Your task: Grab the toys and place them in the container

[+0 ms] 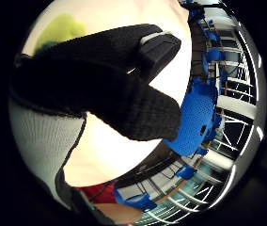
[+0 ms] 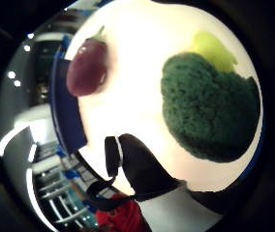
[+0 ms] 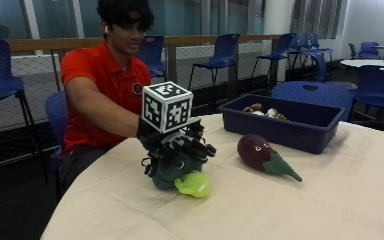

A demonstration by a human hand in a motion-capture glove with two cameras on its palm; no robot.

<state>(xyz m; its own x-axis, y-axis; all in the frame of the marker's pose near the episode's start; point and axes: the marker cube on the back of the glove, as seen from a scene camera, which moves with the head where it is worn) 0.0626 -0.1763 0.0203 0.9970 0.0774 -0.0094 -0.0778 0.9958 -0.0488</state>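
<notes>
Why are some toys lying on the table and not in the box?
Nothing looks broken or spilled. The eggplant toy lies on its side on the tablecloth beside the blue container, and the gloved right hand is over the broccoli toy. They simply aren't put away yet; other toys are already inside.

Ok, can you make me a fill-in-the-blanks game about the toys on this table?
1. The gloved right hand is over the dark green plush broccoli toy, which has a lime-green ____.
2. The plush eggplant toy with a green stem is coloured ____.
3. The dark blue plastic container stands on the ____ tablecloth.
4. The eggplant lies ____ the container.

Missing words: tip; purple; cream; outside
</notes>
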